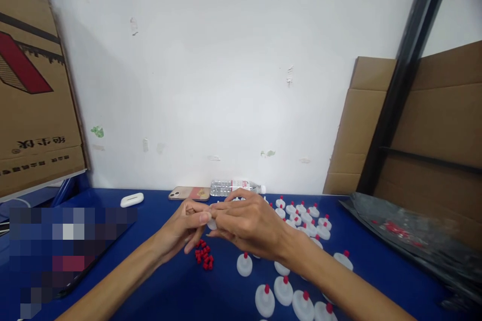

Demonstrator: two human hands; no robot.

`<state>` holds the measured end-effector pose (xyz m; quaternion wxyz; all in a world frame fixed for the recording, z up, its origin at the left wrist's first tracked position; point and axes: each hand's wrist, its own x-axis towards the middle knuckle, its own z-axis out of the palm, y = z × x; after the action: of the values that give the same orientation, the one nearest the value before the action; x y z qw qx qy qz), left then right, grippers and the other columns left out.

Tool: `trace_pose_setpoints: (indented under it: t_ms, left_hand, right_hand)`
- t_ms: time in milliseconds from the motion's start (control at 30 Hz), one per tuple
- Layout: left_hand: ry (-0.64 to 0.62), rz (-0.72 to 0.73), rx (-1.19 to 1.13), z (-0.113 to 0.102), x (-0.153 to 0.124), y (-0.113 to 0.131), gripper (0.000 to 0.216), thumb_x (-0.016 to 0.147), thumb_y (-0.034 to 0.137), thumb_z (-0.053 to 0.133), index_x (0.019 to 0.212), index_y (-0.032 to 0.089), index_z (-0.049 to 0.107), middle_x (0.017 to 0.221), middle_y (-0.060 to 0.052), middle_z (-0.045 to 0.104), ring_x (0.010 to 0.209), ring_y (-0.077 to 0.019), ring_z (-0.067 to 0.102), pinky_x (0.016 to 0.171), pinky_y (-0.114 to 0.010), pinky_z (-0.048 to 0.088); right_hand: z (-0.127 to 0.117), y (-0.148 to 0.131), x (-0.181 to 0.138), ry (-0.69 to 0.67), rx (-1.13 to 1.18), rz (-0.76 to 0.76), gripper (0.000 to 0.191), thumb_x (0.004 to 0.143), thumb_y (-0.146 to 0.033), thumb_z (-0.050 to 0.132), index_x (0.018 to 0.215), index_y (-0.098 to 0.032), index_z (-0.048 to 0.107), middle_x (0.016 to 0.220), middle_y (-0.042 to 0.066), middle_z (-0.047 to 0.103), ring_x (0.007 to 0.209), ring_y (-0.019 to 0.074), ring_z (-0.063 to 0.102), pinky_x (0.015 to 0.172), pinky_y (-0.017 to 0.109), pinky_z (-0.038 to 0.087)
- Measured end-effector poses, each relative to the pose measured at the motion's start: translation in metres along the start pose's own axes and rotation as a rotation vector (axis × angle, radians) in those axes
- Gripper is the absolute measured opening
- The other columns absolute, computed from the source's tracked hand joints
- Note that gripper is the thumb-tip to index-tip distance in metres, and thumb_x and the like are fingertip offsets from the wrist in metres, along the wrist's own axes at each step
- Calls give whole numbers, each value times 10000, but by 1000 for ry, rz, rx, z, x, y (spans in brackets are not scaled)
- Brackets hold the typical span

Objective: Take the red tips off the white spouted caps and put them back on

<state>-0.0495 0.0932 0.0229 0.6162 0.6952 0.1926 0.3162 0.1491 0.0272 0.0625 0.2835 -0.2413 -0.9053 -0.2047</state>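
Note:
My left hand [184, 228] and my right hand [250, 223] meet over the blue table [161, 286], fingers pinched together on a small white cap [212, 223] held between them. Just below the hands lies a little heap of red plugs [204, 256]. Several white caps with red plugs [301, 218] are spread to the right and in front, such as one [244, 264] near my right wrist.
A water bottle [235, 187], a phone [189, 193] and a white earbud case [131, 199] lie by the wall. Cardboard boxes stand at left [33, 100] and right [433, 125]. A dark plastic bag [417, 241] lies at right.

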Motion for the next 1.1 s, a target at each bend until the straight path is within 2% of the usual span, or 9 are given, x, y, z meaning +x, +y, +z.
trace_pose_setpoints:
  t_ms: [233, 367, 500, 600, 667, 733, 833, 967, 1100]
  left_hand:
    - [-6, 52, -63, 5, 2, -1, 448, 802, 564, 684, 678, 134, 657, 400, 39, 520, 311, -48, 359, 439, -233, 181]
    - [34, 39, -94, 6, 6, -5, 494, 859, 623, 623, 736, 144, 614, 492, -1, 584, 401, -93, 499, 395, -206, 218]
    - [31, -36, 42, -3, 10, -1, 580, 930, 672, 444, 884, 134, 655, 739, -61, 686, 458, -100, 547, 378, -204, 199]
    - [81, -58, 375, -14, 10, 0, 436, 914, 547, 532, 808, 143, 661, 733, -35, 669, 522, -103, 528, 453, -205, 293]
    - [131, -63, 608, -21, 10, -4, 364, 892, 466, 559, 718, 159, 647, 662, -13, 642, 602, -138, 569, 551, -226, 374]
    - [147, -86, 738, -24, 10, -10, 336, 873, 416, 550, 667, 167, 646, 637, -14, 639, 640, -168, 593, 589, -248, 389]
    - [157, -106, 809, -25, 10, -20, 276, 835, 366, 558, 675, 169, 666, 640, -18, 645, 624, -177, 579, 577, -261, 368]
    - [139, -105, 870, -24, 8, -25, 253, 821, 372, 573, 734, 169, 695, 748, -38, 681, 711, -196, 602, 632, -268, 391]
    - [51, -124, 869, -24, 7, -24, 287, 834, 422, 591, 815, 174, 736, 818, -50, 706, 756, -206, 626, 641, -261, 417]
  right_hand:
    - [-4, -1, 1, -17, 20, 21, 248, 1027, -195, 462, 793, -211, 542, 904, 10, 747, 907, 125, 667, 875, 290, 416]
    - [-7, 4, 2, -116, -17, 68, 104, 1019, -206, 501, 1001, -202, 604, 1066, 44, 713, 988, 159, 629, 863, 313, 420]
    - [-15, 16, -1, -135, -59, 119, 233, 1004, -352, 547, 1157, -196, 627, 1092, 73, 699, 1009, 199, 625, 903, 361, 433]
    - [-25, 33, -9, -151, -72, 252, 353, 997, -467, 520, 1183, -198, 652, 1122, 88, 704, 1065, 236, 611, 961, 418, 414]
    - [-31, 47, -16, -180, -89, 325, 370, 1030, -455, 440, 1177, -203, 667, 1144, 86, 707, 1102, 249, 593, 973, 435, 398]
    - [-35, 63, -23, -209, -98, 374, 414, 1056, -427, 351, 1147, -200, 684, 1150, 90, 710, 1113, 255, 584, 970, 436, 393]
    - [-36, 83, -36, -301, -87, 533, 545, 1066, -449, 238, 1053, -181, 712, 1053, 106, 725, 1059, 269, 603, 953, 428, 396]
    - [-30, 102, -55, -411, -90, 805, 699, 1043, -543, 144, 1054, -166, 731, 993, 138, 725, 1062, 307, 617, 963, 437, 386]
    - [-21, 116, -75, -471, -73, 941, 791, 1013, -620, 109, 1007, -167, 758, 958, 158, 739, 982, 324, 665, 908, 428, 425]
